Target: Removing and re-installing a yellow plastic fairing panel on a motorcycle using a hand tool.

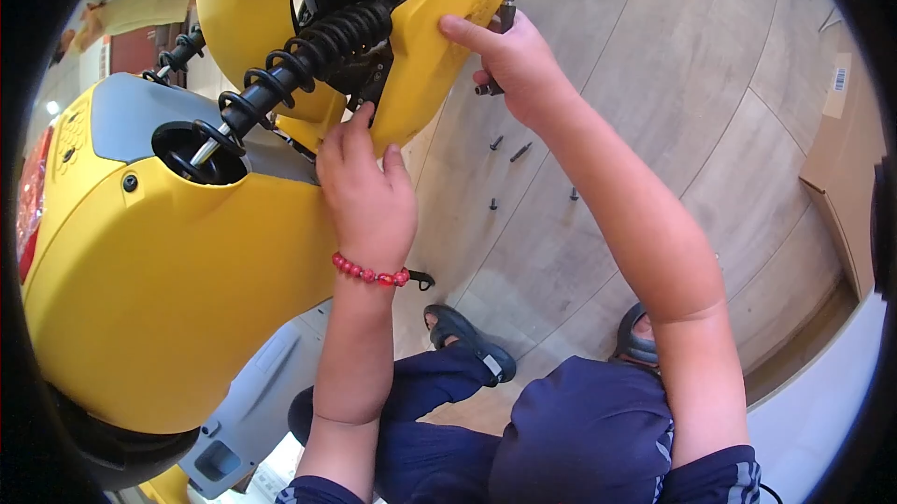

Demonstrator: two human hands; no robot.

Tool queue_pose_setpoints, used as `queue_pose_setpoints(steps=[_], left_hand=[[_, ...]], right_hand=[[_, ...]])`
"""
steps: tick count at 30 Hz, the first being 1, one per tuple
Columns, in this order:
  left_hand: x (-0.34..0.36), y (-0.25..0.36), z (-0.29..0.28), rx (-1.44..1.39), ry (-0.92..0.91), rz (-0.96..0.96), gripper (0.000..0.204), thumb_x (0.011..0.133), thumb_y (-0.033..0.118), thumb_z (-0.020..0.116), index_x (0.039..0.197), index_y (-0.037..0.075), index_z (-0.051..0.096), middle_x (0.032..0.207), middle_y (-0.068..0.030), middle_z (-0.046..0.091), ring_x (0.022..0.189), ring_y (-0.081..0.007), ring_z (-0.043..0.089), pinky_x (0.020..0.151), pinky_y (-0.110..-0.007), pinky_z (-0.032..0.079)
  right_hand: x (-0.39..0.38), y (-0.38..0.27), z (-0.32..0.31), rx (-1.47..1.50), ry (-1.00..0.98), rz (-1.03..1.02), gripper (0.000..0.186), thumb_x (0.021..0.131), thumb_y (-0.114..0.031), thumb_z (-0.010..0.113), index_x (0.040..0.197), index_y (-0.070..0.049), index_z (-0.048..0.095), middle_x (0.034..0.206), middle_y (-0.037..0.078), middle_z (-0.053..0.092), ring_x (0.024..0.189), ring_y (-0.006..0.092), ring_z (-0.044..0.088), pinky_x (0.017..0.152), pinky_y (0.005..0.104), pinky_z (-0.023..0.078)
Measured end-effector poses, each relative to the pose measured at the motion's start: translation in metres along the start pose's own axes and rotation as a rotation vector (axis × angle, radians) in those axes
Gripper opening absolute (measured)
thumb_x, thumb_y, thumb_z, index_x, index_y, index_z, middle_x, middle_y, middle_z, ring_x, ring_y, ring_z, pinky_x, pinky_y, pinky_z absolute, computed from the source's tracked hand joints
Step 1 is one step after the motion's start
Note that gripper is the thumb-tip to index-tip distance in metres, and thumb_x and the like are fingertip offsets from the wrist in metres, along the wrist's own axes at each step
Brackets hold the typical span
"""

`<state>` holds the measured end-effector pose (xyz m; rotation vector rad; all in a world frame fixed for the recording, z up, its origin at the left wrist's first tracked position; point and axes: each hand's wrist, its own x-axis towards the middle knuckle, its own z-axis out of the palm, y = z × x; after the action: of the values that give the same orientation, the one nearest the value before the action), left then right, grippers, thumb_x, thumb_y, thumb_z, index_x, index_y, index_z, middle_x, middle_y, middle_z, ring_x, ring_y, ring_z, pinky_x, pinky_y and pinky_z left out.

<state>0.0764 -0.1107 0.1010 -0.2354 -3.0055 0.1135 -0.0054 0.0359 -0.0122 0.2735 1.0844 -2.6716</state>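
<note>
A yellow plastic panel with a dark opening stands at the top, crossed by a black coil-spring shock absorber that runs down into a hole in a yellow body with a grey top. My left hand, wearing a red bead bracelet, is stretched up with thumb apart, fingertips touching a black bracket below the opening. My right hand is wrapped round a black-and-silver tool held upright beside the panel's right edge, with the thumb resting against the yellow plastic.
Several small bolts lie on the tiled floor. A cardboard box is at the right edge. A second spring sticks up at the back left. A grey plastic part lies at lower left. My sandalled feet are below.
</note>
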Motion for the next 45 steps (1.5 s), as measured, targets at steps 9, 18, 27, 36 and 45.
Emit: queue_pose_setpoints(steps=[9, 18, 27, 36, 45], left_hand=[[0.024, 0.006, 0.01, -0.023, 0.061, 0.099, 0.048, 0.079, 0.008, 0.063, 0.124, 0.0, 0.048, 0.118, -0.0231, 0.052, 0.112, -0.0401, 0.048, 0.096, -0.047, 0.037], [0.076, 0.015, 0.03, -0.119, -0.113, -0.065, 0.042, 0.087, 0.03, 0.061, 0.111, -0.004, 0.057, 0.1, -0.0255, 0.061, 0.097, -0.0438, 0.056, 0.085, -0.048, 0.044], [0.073, 0.014, 0.034, -0.313, -0.048, -0.152, 0.032, 0.088, 0.029, 0.06, 0.099, -0.001, 0.062, 0.094, -0.0238, 0.064, 0.09, -0.0419, 0.06, 0.077, -0.045, 0.047], [0.075, 0.01, 0.038, -0.34, 0.0, -0.124, 0.033, 0.085, 0.027, 0.064, 0.097, -0.004, 0.062, 0.092, -0.0243, 0.065, 0.089, -0.0417, 0.06, 0.078, -0.042, 0.047], [0.073, 0.018, 0.031, -0.286, -0.015, -0.131, 0.035, 0.087, 0.031, 0.062, 0.098, -0.002, 0.064, 0.09, -0.0213, 0.066, 0.087, -0.0382, 0.063, 0.078, -0.04, 0.048]], right_hand=[[0.007, 0.003, 0.001, 0.013, -0.041, 0.008, 0.047, 0.075, -0.039, 0.076, 0.107, -0.009, 0.059, 0.093, -0.003, 0.058, 0.073, 0.0065, 0.048, 0.057, 0.0223, 0.04], [0.014, 0.006, -0.004, 0.067, -0.028, -0.014, 0.044, 0.073, -0.036, 0.078, 0.103, -0.009, 0.062, 0.09, -0.001, 0.063, 0.073, 0.0079, 0.054, 0.055, 0.0232, 0.043], [0.016, 0.005, -0.007, -0.051, -0.099, 0.01, 0.049, 0.077, -0.042, 0.074, 0.11, -0.008, 0.061, 0.098, -0.001, 0.061, 0.074, 0.0058, 0.05, 0.058, 0.0218, 0.043], [0.02, -0.017, -0.034, 0.07, 0.029, -0.055, 0.048, 0.084, -0.038, 0.068, 0.113, -0.002, 0.054, 0.087, 0.001, 0.057, 0.057, 0.0077, 0.044, 0.05, 0.0248, 0.043], [0.015, -0.043, -0.064, -0.047, 0.265, 0.015, 0.055, 0.082, -0.028, 0.068, 0.125, 0.001, 0.049, 0.102, 0.007, 0.06, 0.053, 0.0112, 0.048, 0.046, 0.0261, 0.043]])
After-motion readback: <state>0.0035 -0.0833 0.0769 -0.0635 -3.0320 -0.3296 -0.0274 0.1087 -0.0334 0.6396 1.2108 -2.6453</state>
